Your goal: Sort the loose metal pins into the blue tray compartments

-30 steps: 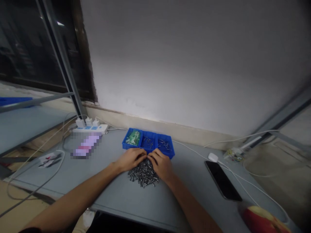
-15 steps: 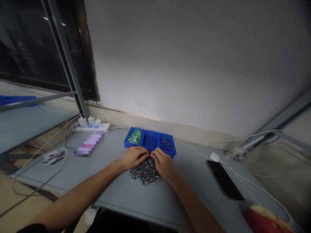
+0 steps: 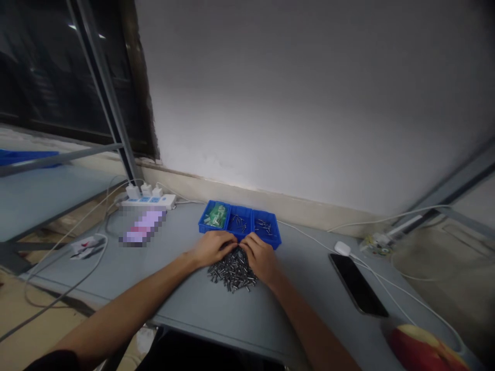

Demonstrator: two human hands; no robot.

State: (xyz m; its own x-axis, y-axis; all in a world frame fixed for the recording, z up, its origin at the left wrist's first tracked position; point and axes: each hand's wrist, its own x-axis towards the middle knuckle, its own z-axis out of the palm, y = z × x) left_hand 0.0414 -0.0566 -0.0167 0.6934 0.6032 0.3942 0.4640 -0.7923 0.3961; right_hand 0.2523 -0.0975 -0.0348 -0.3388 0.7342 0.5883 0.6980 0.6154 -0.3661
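A heap of small dark metal pieces, like screws or pins [image 3: 233,273], lies on the grey table. Over its far edge, my left hand [image 3: 214,248] and my right hand [image 3: 261,256] meet fingertip to fingertip. Both hands are closed in a pinch; whatever sits between the fingers is too small to make out. Just beyond them stands a blue three-compartment tray [image 3: 277,244]. Its left compartment holds a green-and-white bag of small parts [image 3: 216,215]; a few thin metal pieces lie in the middle and right compartments.
A power strip [image 3: 149,202] with plugs stands at the back left, near a blurred purple item [image 3: 146,225]. To the right lie a black phone [image 3: 359,286], a white charger [image 3: 342,248] and cables. A red and yellow round object [image 3: 419,348] is at the lower right corner.
The view has shifted very slightly. Both hands stay together above the heap, with only tiny finger movement.
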